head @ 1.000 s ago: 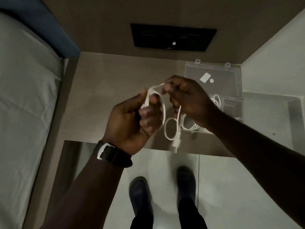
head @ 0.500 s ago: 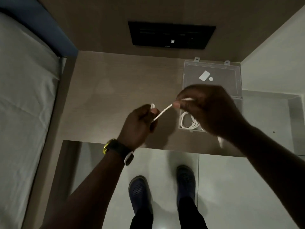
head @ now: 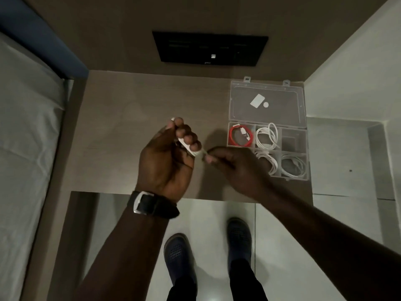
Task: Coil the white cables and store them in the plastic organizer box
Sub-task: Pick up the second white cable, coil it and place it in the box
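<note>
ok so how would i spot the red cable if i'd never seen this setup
Look at the clear plastic organizer box lying open at the right end of the wooden shelf. The red cable is coiled in its far-left compartment, on the side nearest the hands. It is the only red coil; the cables in the other compartments are white.

Held cable (head: 189,148): white
Clear plastic organizer box (head: 300,109): colourless, see-through
Coiled cables in box (head: 267,135): white, one red (head: 240,136)
Stickers on lid (head: 257,100): white
Wooden desk top (head: 130,109): pale brown, faint grain
Wall panel (head: 209,48): black
Wrist strap (head: 152,205): black, silver buckle
Perforated shoes (head: 178,255): dark blue
</note>
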Demonstrator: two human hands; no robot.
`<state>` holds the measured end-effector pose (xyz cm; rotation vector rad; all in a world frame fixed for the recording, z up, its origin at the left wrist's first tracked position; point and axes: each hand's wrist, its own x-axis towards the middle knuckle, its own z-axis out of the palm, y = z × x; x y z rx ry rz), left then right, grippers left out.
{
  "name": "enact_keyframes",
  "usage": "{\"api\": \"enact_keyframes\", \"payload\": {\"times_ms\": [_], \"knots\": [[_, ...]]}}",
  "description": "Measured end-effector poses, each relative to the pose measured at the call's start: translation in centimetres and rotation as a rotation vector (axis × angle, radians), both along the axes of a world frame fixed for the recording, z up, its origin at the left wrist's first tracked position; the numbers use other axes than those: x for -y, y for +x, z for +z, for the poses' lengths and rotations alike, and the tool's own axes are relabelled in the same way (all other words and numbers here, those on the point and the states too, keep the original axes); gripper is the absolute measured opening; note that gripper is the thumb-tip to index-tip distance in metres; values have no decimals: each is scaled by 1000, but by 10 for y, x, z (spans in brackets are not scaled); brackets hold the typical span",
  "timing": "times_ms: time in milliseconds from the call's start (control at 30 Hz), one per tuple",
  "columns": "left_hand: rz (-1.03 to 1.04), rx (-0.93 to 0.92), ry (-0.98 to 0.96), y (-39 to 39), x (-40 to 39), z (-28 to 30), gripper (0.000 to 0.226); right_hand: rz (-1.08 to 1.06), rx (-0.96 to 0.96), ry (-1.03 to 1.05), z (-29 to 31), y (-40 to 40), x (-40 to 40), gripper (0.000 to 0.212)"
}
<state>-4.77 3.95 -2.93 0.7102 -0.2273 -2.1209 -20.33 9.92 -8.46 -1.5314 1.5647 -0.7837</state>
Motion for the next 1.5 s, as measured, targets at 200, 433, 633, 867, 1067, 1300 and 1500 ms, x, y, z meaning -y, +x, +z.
{"api": "enact_keyframes", "payload": {"times_ms": [200,433,633,867,1067,1300,1500], "knots": [[-43,709,-456,-6,0,-17,21,368,-200,53,50,-1,-30,25],[-512,650,-459,-22,-35,-13,25,280,-328,-224,79,-55,10,13],[-686,110,-117,-27,-27,0,24,170,69,-154,51,-50,7,10],[-607,85,-132,-33,-34,-8,21,-427,884,247,42,-21,-18,17],[-375,322,-247,-49,-40,-16,25,-551,872,160,41,-21,-24,33],[-396,759,-530,-72,-54,-28,32,-524,671,135,31,-33,-43,22],[-547,1314,-1226,-105,-45,-49,24,-853,868,262,20,-61,-50,24]]}}
